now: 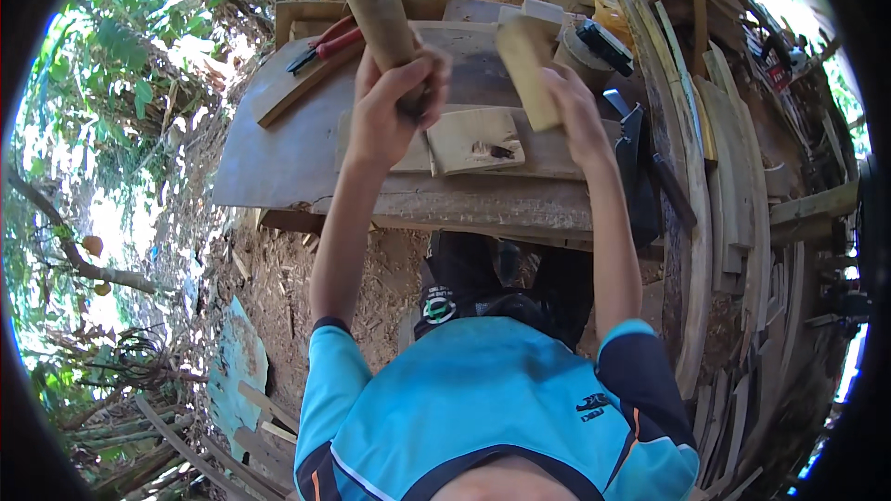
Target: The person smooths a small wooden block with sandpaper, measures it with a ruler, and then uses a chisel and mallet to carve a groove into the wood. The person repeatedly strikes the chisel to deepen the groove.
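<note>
My left hand (397, 111) is wrapped round a thick, rounded wooden club (376, 11), tilted up over the workbench. A flat, pale wooden block (527, 72) is gripped in my right hand (577, 113), its lower end above the bench; its outline is slightly blurred. Between and below both hands a pale wooden board (464, 125) lies on the workbench (269, 162). A dark, rough-edged mark or recess (497, 150) shows near the board's front edge. Neither the club nor the block visibly touches the board.
Red-handled pliers (336, 44) rest by a wooden strip (292, 93) at the back left. At the right are a dark clamp-like tool (605, 44), a dark-handled tool (673, 187) and long stacked planks (733, 167). Wood chips litter the dirt floor (278, 283).
</note>
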### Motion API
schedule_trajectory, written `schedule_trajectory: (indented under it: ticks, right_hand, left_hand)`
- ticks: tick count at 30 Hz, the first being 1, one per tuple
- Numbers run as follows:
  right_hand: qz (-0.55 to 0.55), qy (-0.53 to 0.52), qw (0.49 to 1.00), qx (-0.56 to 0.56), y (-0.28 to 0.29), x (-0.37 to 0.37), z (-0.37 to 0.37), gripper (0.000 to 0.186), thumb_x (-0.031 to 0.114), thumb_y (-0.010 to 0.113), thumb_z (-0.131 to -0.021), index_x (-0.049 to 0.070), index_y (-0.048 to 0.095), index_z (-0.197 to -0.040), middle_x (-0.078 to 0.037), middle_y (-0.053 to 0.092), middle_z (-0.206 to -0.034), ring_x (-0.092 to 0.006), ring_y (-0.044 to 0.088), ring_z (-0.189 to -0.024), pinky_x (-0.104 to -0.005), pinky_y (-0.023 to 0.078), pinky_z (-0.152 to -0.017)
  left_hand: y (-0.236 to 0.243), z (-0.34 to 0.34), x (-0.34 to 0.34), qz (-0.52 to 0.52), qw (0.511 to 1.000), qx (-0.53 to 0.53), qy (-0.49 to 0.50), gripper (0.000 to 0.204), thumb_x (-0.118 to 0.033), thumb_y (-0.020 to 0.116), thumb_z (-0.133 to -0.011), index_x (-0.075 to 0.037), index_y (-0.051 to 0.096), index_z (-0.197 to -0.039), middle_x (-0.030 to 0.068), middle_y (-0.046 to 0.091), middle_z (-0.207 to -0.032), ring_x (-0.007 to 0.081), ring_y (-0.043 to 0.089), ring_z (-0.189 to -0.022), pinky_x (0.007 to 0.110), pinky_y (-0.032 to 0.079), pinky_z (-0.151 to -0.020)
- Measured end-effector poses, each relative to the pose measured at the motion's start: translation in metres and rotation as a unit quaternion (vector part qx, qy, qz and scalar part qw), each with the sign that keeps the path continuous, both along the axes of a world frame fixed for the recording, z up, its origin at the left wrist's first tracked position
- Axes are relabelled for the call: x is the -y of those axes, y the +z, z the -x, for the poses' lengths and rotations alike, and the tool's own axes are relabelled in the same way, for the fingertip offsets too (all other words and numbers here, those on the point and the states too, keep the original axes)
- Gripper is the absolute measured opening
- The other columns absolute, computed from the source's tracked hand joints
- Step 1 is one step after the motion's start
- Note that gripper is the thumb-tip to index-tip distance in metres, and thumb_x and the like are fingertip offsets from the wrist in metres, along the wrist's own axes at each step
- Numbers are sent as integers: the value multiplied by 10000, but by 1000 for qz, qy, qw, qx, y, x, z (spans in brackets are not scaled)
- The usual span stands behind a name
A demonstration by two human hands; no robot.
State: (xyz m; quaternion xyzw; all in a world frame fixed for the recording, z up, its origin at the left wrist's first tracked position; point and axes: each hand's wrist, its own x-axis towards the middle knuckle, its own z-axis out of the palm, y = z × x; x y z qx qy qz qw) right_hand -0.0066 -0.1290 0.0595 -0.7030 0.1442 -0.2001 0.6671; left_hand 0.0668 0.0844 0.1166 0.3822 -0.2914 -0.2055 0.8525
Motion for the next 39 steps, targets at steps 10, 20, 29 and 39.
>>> schedule_trajectory:
  ticks: [10, 20, 29, 39]
  right_hand:
    - [-161, 4, 987, -6, -47, -39, 167, 631, 6, 589, -712, -27, 321, -1282, -90, 492, -1152, -154, 476, -1077, -269, 379, -914]
    - [232, -98, 966, -56, -15, -47, 142, 455, 47, 557, -752, -16, 449, -1189, -183, 573, -1052, -258, 589, -929, -329, 453, -799]
    - [328, -156, 931, -28, -30, -35, 135, 379, 104, 572, -767, -31, 486, -1111, -216, 576, -987, -346, 571, -912, -389, 439, -806]
    - [272, -171, 947, -21, -43, -23, 138, 324, 160, 563, -810, -40, 521, -1062, -137, 605, -906, -181, 572, -839, -296, 443, -750]
  left_hand:
    - [-5, 16, 73, -32, 995, 86, 28, 326, -105, 618, -812, -61, 451, -1088, -6, 466, -581, 72, 424, -445, 205, 291, -391]
    - [-1, 7, 44, -160, 952, 258, 37, 157, -89, 676, -738, -35, 588, -857, 14, 559, -692, 97, 538, -575, 233, 407, -486]
    - [-54, -16, 21, -546, 669, 503, 40, 406, -177, 700, -671, -167, 606, -1066, 137, 574, -994, 316, 572, -873, 360, 461, -734]
    - [-57, -1, 18, -569, 695, 413, 150, 312, -287, 690, -722, -107, 635, -972, 135, 630, -751, 294, 599, -672, 349, 458, -617]
